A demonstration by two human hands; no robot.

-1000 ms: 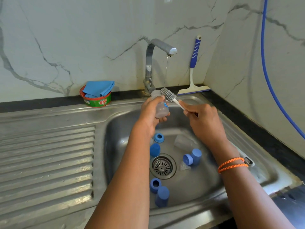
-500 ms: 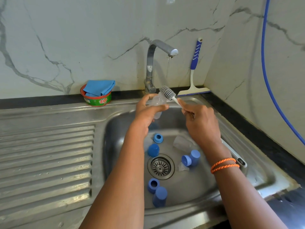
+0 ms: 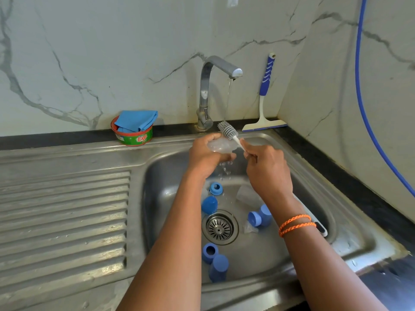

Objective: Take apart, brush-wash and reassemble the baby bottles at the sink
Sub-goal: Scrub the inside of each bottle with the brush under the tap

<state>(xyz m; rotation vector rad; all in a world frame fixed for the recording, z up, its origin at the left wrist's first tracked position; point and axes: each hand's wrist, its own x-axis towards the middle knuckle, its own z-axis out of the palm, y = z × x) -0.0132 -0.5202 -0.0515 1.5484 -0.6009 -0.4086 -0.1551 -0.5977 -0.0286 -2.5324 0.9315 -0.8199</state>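
Note:
My left hand (image 3: 205, 157) grips a clear baby bottle (image 3: 219, 145), tipped sideways over the sink basin (image 3: 161, 176), and water spills from it. My right hand (image 3: 266, 167) holds a grey bottle brush (image 3: 227, 130) by its white handle, with the bristle head outside the bottle under the running tap (image 3: 221, 66). On the basin floor lie several blue caps and rings (image 3: 209, 204) around the drain (image 3: 220, 227), plus another clear bottle (image 3: 248, 195) on its side.
A green dish-soap tub with a blue cloth (image 3: 134, 130) sits on the back ledge. A blue-handled squeegee (image 3: 266, 95) leans in the corner. The ribbed drainboard (image 3: 62, 218) lies to the left. A blue hose (image 3: 368, 108) hangs down the right wall.
The bottle has been tipped from upright to sideways, and water now pours out. The brush head has come out of the bottle mouth and sits above it.

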